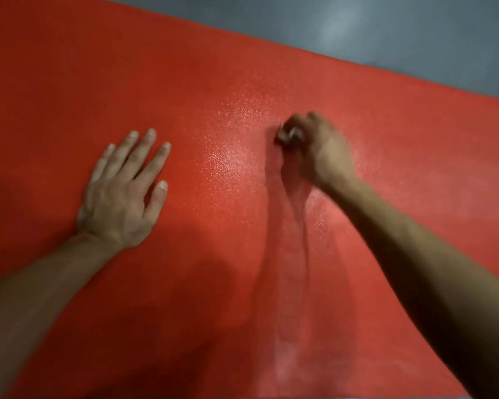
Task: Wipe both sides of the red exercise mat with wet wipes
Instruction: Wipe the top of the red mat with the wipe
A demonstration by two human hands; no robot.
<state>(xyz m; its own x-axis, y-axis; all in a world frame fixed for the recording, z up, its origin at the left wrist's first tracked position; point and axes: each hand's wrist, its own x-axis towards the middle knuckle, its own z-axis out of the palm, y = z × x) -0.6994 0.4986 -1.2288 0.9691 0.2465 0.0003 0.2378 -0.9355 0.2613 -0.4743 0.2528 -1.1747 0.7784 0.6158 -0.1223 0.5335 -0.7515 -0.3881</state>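
Head view shows your left hand (121, 191) lying flat, fingers straight and spread, pressed palm-down on the red exercise mat (213, 67), which fills most of the frame and lies on a grey floor (415, 30). Your right hand (314, 145) is blurred, fingers curled down onto the mat around a small crumpled wet wipe (288, 135). Shiny speckled patches show on the mat between and around your hands.

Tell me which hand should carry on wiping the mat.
The right hand: its grip is curled round a small blurred wad, probably the wipe, on the red mat. The left hand lies flat, bracing it.
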